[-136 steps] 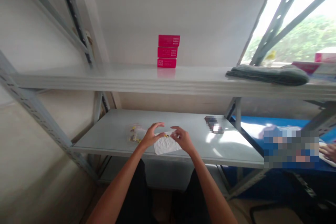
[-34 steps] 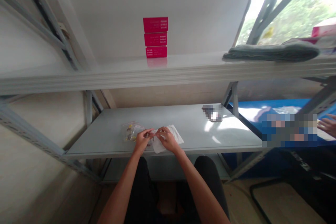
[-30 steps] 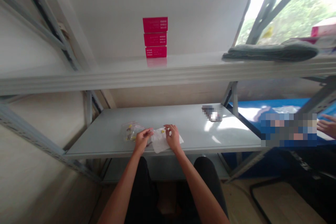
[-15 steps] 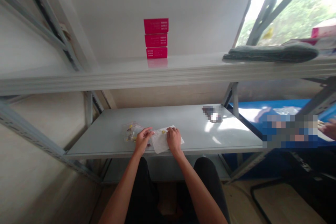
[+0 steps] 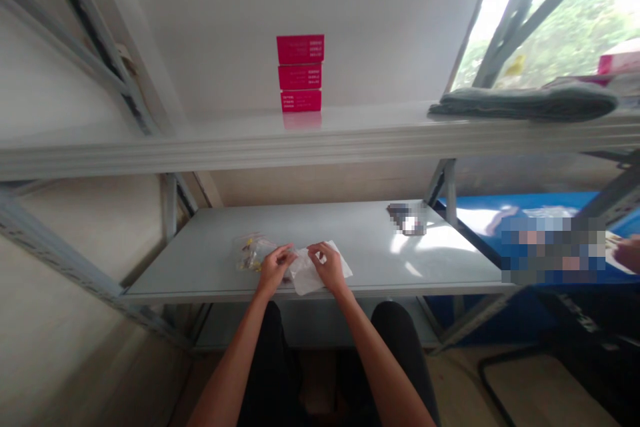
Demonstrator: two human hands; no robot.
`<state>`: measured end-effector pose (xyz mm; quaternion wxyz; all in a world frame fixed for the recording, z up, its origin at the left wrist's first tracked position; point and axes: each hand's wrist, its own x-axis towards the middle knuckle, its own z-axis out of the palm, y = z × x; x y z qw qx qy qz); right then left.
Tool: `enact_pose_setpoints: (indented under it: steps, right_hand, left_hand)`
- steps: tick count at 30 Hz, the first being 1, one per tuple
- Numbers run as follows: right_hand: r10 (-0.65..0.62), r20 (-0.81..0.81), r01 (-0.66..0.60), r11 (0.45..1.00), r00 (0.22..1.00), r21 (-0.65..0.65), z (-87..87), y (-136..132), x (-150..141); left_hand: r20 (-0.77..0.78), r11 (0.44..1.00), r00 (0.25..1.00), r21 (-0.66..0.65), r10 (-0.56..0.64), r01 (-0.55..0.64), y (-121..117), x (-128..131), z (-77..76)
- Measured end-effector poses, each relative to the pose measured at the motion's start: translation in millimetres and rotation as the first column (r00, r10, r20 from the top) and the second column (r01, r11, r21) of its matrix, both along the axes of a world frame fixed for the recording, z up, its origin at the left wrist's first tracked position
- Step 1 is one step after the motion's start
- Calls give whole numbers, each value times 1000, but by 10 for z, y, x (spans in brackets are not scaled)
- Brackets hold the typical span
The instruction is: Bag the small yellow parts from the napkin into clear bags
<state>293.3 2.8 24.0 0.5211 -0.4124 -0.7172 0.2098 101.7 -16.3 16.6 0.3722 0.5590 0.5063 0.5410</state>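
My left hand [image 5: 273, 268] is closed in a pinch on what looks like a small clear plastic bag [image 5: 297, 254], whose film shows beyond the fingertips. Facing it, my right hand [image 5: 329, 267] has thumb and fingers drawn together over a white cloth or paper [image 5: 305, 278]; whatever is between those fingertips is too small to make out. The crumpled white sheet lies on the grey shelf under both hands. Just left of my left hand are clear zip bags [image 5: 250, 252] with small yellow and brown pieces inside.
The grey lower shelf [image 5: 190, 260] has a pixelated dark object [image 5: 400, 217] at its back right. Above it, an upper shelf [image 5: 210, 140] carries stacked pink boxes [image 5: 301, 73] and a folded grey-green cloth [image 5: 525, 103]. Another person's hand [image 5: 629, 253] is at the far right, by a blue surface.
Half a second ago my right hand was picking at small yellow pieces on the white sheet. It has since lifted slightly towards my left hand, and those pieces no longer show.
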Motion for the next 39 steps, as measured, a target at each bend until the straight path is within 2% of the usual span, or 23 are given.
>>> enact_pose_setpoints:
  steps: [3,8,13,17,19,22,25,29,32,36,39]
  right_hand:
    - [117,-52,-119,992,992,-31,48,-23,-9]
    - [169,35,-168,985,985,-49,68,-48,0]
    - [78,45,-79,997,996,24,64,-51,7]
    - [156,128,-157,988,979,-2,44,-45,-16]
    - [109,103,-110,994,989,0,22,-29,-12]
    - [-104,54,104,995,993,8,-33,17,12]
    - [-257,174,259,966,951,11,-99,67,18]
    - [-256,403,259,965,879,49,-150,96,-17]
    - [-258,477,258,964,840,67,-157,97,-40]
    - [-247,474,242,968,845,73,-134,91,-39]
    - [-207,333,194,978,920,74,-80,69,-18]
  left_hand:
    - [-49,1000,999,-7,-24,23,-9,7,26]
    - [-37,997,996,-33,-76,75,-35,29,77]
    - [80,999,997,-35,13,-10,-25,22,35]
    - [119,999,992,12,50,-52,0,10,-3]
    - [135,999,989,2,53,-54,12,7,-14]
    - [158,998,986,-26,52,-48,15,10,-7]
    - [157,998,986,-19,61,-58,-1,24,33]
    - [157,998,986,-10,57,-56,-17,37,73]
    - [132,999,991,-17,34,-32,-2,23,39]
    - [25,1000,999,-1,25,-25,36,-14,-53]
    - [-81,1000,996,-1,27,-27,46,-28,-78]
